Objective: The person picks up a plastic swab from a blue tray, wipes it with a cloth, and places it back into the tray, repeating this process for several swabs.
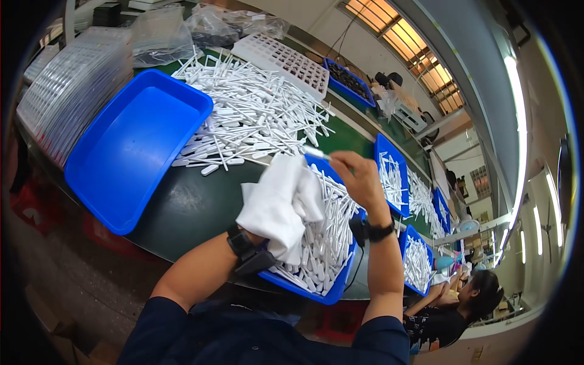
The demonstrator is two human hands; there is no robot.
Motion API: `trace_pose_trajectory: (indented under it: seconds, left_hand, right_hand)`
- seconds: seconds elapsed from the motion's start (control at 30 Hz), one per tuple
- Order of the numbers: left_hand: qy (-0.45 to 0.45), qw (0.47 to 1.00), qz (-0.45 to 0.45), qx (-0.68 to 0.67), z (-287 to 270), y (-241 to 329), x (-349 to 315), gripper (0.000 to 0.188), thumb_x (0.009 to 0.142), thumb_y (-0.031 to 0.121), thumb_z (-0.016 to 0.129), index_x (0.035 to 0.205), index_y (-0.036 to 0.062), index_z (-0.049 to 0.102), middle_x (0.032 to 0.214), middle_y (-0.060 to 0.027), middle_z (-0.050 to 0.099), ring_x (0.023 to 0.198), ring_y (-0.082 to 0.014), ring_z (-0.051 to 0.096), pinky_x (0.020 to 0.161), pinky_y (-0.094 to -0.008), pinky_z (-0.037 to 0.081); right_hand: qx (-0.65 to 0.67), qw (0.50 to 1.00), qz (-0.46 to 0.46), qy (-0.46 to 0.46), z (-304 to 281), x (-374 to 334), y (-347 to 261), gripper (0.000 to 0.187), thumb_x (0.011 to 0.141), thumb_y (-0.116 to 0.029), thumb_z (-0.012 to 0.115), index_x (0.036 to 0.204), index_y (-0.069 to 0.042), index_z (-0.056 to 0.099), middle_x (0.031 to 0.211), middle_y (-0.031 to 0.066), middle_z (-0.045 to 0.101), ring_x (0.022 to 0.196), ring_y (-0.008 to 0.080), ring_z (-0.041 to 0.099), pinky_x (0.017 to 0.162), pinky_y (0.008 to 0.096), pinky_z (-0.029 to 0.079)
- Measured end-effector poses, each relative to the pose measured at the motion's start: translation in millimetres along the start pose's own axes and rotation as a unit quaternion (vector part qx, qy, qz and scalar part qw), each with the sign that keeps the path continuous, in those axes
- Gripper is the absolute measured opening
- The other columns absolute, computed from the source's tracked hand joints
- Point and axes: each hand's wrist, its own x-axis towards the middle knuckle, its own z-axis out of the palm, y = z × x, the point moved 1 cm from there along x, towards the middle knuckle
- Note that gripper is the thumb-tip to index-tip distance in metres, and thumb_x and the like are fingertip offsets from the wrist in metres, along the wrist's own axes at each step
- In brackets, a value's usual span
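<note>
A white cloth [277,204] is bunched over my left hand and hides its fingers; the hand holds it above a blue tray. My right hand [364,179] is closed in a pinch on a white plastic stick [316,152] with a wider end, slightly blurred, close to the cloth's upper edge. Below both hands lies the blue tray [334,297], filled with similar white sticks [319,258]. A large loose pile of white sticks [249,103] spreads over the dark green table just beyond my hands.
An empty blue tray [131,152] and stacked clear plastic trays [73,91] stand at the left. Behind the pile lies a white perforated tray [283,61]. More blue trays [395,155] line the right, where another person [465,304] works.
</note>
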Motion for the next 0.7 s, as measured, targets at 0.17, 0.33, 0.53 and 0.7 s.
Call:
trace_pose_trajectory:
  seconds: [0.17, 0.33, 0.53, 0.7]
  left_hand:
    - [0.109, 0.951, -0.162, -0.24, 19, -4, -9, 0.04, 0.082, 0.016, 0.063, 0.12, 0.0047, 0.055, 0.097, -0.0076, 0.061, 0.089, -0.0224, 0.063, 0.072, -0.0319, 0.048]
    - [0.007, 0.952, -0.154, -0.265, 2, -17, 2, 0.029, 0.091, 0.016, 0.057, 0.118, 0.006, 0.056, 0.101, -0.0064, 0.062, 0.092, -0.0205, 0.063, 0.073, -0.0313, 0.049]
    - [-0.031, 0.951, -0.133, -0.277, 6, -3, 9, 0.017, 0.102, 0.019, 0.052, 0.115, 0.0093, 0.058, 0.106, -0.0042, 0.063, 0.095, -0.0177, 0.063, 0.072, -0.0321, 0.051]
    - [0.158, 0.777, -0.275, -0.543, 17, 8, 11, 0.024, 0.106, 0.029, 0.055, 0.119, 0.0092, 0.057, 0.108, -0.0019, 0.061, 0.092, -0.0155, 0.062, 0.073, -0.033, 0.052]
  right_hand:
    - [-0.095, 0.981, -0.091, -0.139, -16, -44, -7, 0.016, 0.088, -0.011, 0.075, 0.103, -0.004, 0.074, 0.088, 0.0115, 0.072, 0.09, 0.0271, 0.069, 0.074, 0.0361, 0.055]
    - [-0.133, 0.971, -0.179, -0.081, -12, -51, -15, 0.018, 0.086, -0.01, 0.077, 0.103, -0.005, 0.074, 0.087, 0.0102, 0.072, 0.099, 0.0246, 0.069, 0.076, 0.0338, 0.055]
    - [0.051, 0.984, 0.043, 0.164, 9, -78, -48, 0.016, 0.093, -0.014, 0.073, 0.103, -0.001, 0.07, 0.086, 0.0093, 0.073, 0.082, 0.0194, 0.071, 0.072, 0.0303, 0.055]
    - [0.198, 0.964, 0.17, 0.052, 54, -73, -48, 0.022, 0.1, -0.018, 0.067, 0.107, 0.003, 0.067, 0.085, 0.0083, 0.073, 0.071, 0.0123, 0.068, 0.068, 0.0267, 0.054]
